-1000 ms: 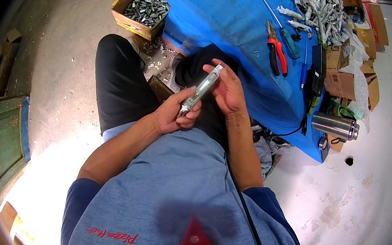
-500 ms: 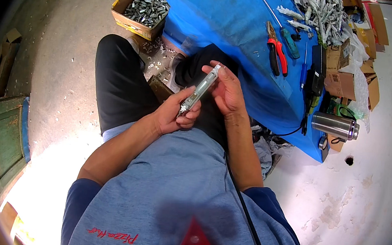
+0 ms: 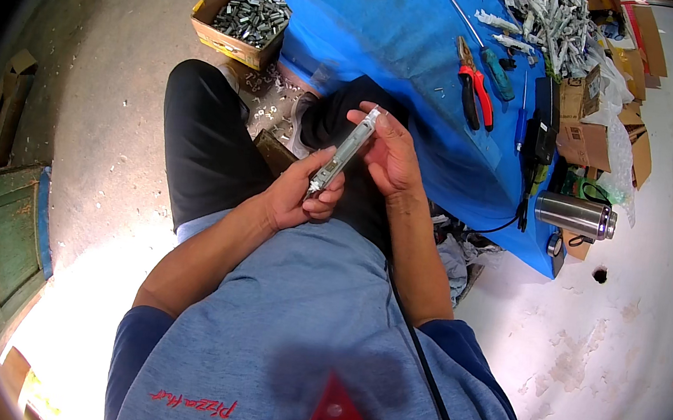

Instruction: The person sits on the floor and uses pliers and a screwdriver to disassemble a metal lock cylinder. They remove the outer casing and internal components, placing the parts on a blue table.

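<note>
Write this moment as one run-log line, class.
left hand: grips slim metallic part near lower end | right hand: at its upper end | pliers: on blue cloth | carton: holds metal pieces

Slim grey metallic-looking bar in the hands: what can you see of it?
The slim grey metallic-looking bar is long and straight, whitish at both ends. It slants, far end rightward. The left hand grips its near part; the right hand touches its far end. Finer details are too small.
</note>
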`<move>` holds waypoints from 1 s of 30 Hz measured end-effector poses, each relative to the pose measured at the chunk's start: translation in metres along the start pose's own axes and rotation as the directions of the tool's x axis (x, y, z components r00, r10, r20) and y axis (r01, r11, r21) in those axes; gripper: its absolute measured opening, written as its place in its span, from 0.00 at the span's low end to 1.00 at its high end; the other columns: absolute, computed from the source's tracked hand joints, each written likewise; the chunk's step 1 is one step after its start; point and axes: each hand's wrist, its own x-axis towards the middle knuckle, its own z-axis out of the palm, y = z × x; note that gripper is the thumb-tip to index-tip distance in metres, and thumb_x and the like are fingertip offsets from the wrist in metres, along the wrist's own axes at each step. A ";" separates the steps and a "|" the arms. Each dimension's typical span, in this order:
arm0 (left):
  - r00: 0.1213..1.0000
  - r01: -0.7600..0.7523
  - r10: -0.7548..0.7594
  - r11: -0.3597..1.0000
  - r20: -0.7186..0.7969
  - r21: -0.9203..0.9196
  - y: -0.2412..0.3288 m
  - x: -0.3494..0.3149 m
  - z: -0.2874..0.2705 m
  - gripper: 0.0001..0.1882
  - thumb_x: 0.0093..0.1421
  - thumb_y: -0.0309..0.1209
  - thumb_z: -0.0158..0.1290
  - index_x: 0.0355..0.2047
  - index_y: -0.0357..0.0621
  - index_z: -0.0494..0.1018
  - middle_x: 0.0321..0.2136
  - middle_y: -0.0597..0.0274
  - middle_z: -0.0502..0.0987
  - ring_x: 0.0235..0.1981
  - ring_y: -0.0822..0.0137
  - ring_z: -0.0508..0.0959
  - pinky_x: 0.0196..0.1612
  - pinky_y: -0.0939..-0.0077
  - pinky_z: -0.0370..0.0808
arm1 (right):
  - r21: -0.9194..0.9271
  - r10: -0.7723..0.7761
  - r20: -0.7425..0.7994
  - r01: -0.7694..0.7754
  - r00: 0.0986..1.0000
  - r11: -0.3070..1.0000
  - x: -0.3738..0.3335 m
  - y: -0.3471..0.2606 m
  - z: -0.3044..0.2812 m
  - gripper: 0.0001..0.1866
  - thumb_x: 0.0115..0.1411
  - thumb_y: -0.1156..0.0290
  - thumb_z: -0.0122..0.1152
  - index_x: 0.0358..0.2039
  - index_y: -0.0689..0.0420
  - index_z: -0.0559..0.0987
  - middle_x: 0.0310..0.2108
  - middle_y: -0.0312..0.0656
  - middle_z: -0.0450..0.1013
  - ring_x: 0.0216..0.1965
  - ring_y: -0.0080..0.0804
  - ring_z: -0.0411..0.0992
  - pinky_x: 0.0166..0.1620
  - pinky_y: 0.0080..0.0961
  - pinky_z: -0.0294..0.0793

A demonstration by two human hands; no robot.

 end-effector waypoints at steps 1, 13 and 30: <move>1.000 -0.001 0.001 1.000 -0.001 0.002 0.000 0.000 0.000 0.28 0.69 0.54 0.35 0.23 0.43 0.66 0.15 0.66 0.63 0.08 0.76 0.56 0.14 0.82 0.55 | 0.002 -0.003 0.004 0.003 1.000 1.000 0.000 0.000 0.000 0.21 0.65 0.61 0.56 0.53 0.60 0.70 0.46 0.47 0.76 0.43 0.29 0.74 0.47 0.30 0.73; 1.000 -0.020 0.020 1.000 0.022 0.010 0.000 0.000 0.000 0.29 0.69 0.55 0.35 0.24 0.44 0.66 0.15 0.65 0.64 0.09 0.75 0.56 0.15 0.82 0.55 | 0.044 0.003 0.060 -0.005 0.998 0.999 0.002 0.002 -0.002 0.22 0.66 0.61 0.54 0.55 0.62 0.70 0.48 0.48 0.76 0.46 0.29 0.74 0.50 0.29 0.72; 1.000 -0.014 0.014 1.000 0.016 0.017 0.001 0.001 -0.003 0.28 0.68 0.56 0.37 0.24 0.44 0.66 0.15 0.66 0.64 0.09 0.77 0.56 0.15 0.83 0.55 | 0.222 -0.051 0.138 0.019 0.989 0.975 0.004 0.008 -0.002 0.22 0.67 0.62 0.51 0.57 0.61 0.68 0.48 0.49 0.75 0.46 0.32 0.73 0.50 0.29 0.72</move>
